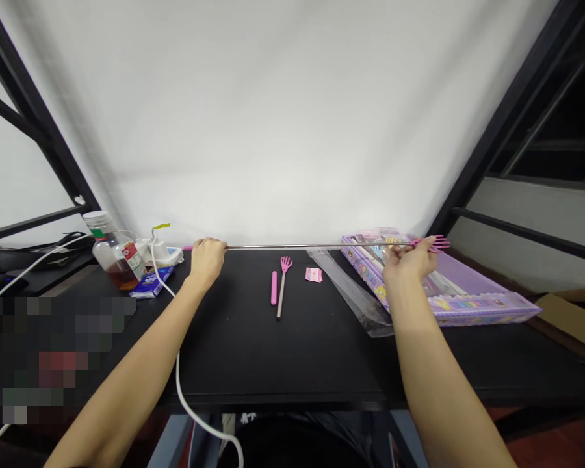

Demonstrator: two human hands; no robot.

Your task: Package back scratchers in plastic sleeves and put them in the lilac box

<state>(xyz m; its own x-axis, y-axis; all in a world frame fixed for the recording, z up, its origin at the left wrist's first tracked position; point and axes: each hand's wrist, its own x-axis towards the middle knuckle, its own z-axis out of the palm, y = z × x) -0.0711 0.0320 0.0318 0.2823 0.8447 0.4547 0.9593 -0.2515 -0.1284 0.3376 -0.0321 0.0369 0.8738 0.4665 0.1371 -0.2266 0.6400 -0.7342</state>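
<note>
A telescopic back scratcher [297, 246] is stretched out level above the desk between my two hands. My left hand [208, 258] is wrapped round its pink handle end, and a bit of the handle sticks out to the left. At the other end, my right hand [416, 257] pinches the rod just below the pink claw head. Below the rod on the desk lie a second back scratcher [282, 286] with a pink claw and bare metal stem, a loose pink handle tube [273, 288] and a small pink card [314, 275].
An open purple box [487, 305] with packaged items lies at the right, beside a clear plastic sleeve [355, 296]. At the left stand a jar of brown liquid [117, 257], a blue packet [152, 283] and a power strip [174, 255]. A white cable [178, 370] crosses the desk's front edge.
</note>
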